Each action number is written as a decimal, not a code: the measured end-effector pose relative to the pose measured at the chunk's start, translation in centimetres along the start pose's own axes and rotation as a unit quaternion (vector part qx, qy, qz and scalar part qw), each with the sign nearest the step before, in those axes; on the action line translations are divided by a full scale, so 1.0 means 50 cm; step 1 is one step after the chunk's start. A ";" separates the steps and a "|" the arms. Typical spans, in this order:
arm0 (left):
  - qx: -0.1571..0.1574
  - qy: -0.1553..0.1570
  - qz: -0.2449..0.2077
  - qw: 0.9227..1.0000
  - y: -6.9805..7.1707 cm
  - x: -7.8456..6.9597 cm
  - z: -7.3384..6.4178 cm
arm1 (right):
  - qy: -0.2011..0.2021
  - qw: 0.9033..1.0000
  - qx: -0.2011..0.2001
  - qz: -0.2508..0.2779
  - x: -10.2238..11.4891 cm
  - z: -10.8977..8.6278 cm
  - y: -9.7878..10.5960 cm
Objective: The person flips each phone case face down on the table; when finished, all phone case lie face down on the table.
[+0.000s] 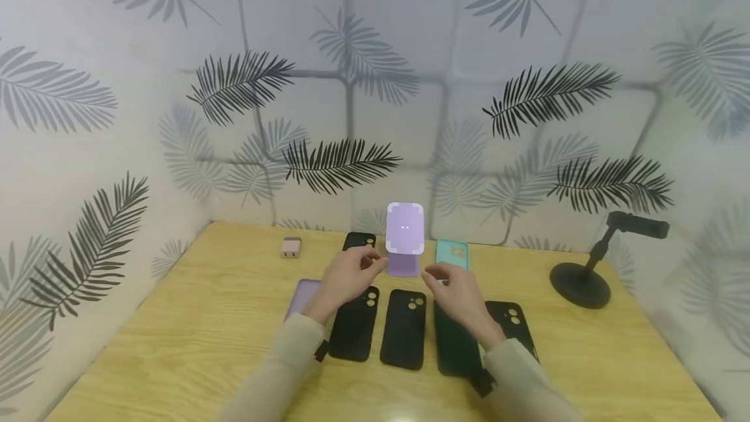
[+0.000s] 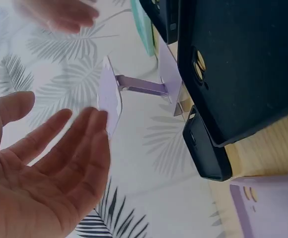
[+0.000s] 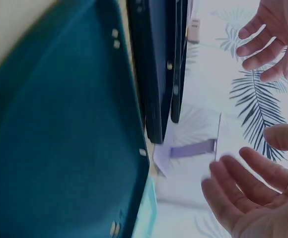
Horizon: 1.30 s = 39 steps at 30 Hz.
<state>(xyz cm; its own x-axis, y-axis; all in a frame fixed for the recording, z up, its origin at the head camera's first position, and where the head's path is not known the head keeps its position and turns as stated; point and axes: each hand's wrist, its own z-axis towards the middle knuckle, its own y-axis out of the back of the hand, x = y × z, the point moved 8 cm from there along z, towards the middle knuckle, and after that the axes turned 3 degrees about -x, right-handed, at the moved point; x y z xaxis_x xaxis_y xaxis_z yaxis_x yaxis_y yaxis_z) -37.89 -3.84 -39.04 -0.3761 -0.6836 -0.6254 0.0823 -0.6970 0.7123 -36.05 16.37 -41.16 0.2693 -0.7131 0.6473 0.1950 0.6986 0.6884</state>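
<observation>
A small purple phone stand [image 1: 404,230] with a tilted rectangular plate stands at the back middle of the table. My left hand [image 1: 351,274] hovers just to its left, fingers relaxed and holding nothing. On the stand's other side is my right hand [image 1: 457,292], also empty with loosely bent fingers. In the left wrist view the fingertips [image 2: 100,116] overlap the edge of the stand's plate. Below the hands lie phone cases: a black one [image 1: 403,331] in the middle, another black one [image 1: 354,331] on its left and a dark green one [image 1: 457,344] under my right forearm.
A purple case [image 1: 303,295] lies left, partly behind my left wrist. Farther back are a black case [image 1: 359,239], a turquoise case [image 1: 452,251] and a pink charger plug [image 1: 291,247]. At right are another black case [image 1: 512,321] and a black round-based stand [image 1: 580,284]. A leaf-patterned wall rises behind.
</observation>
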 end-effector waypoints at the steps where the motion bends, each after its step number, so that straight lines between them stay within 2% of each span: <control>1: 0.007 0.007 -0.024 1.000 0.002 0.005 0.001 | -0.010 1.000 0.010 0.025 -0.002 0.001 -0.006; 3: 0.022 0.027 -0.075 0.997 0.006 0.021 0.005 | -0.033 0.996 0.041 0.075 -0.005 -0.001 -0.022; 5: 0.039 0.055 -0.129 0.989 0.011 0.041 0.007 | -0.054 0.988 0.089 0.117 -0.004 -0.006 -0.044; 7: 0.058 0.084 -0.171 0.980 0.018 0.063 0.006 | -0.067 0.975 0.147 0.151 0.001 -0.015 -0.069; 10: 0.082 0.112 -0.198 0.970 0.033 0.095 0.007 | -0.054 0.953 0.238 0.182 0.025 -0.035 -0.107; 14: 0.118 0.118 -0.200 0.966 0.054 0.135 0.009 | -0.018 0.931 0.312 0.188 0.070 -0.063 -0.151; 18: 0.158 0.095 -0.185 0.965 0.065 0.180 0.007 | -0.002 0.914 0.352 0.202 0.107 -0.090 -0.192; 21: 0.176 0.084 -0.169 0.966 0.074 0.214 0.004 | -0.001 0.904 0.375 0.205 0.125 -0.107 -0.223; 27: 0.190 0.104 -0.136 0.967 0.088 0.276 -0.004 | 0.007 0.899 0.391 0.196 0.160 -0.111 -0.271; 32: 0.197 0.128 -0.125 0.964 0.088 0.311 -0.011 | 0.027 0.894 0.401 0.200 0.193 -0.109 -0.299; 35: 0.200 0.139 -0.118 0.963 0.085 0.323 -0.010 | 0.038 0.900 0.393 0.184 0.208 -0.105 -0.309; 39: 0.206 0.161 -0.111 0.959 0.077 0.339 -0.008 | 0.035 0.915 0.376 0.142 0.216 -0.095 -0.317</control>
<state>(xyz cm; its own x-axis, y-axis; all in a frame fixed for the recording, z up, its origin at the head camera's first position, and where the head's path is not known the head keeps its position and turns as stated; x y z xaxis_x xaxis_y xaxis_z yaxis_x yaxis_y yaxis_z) -43.59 -18.18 -47.00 -0.0326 -0.6063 -0.7946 -0.3629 -0.7335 0.5746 -31.75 -2.13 -46.61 0.2722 -0.4848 0.8312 -0.5902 0.5981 0.5421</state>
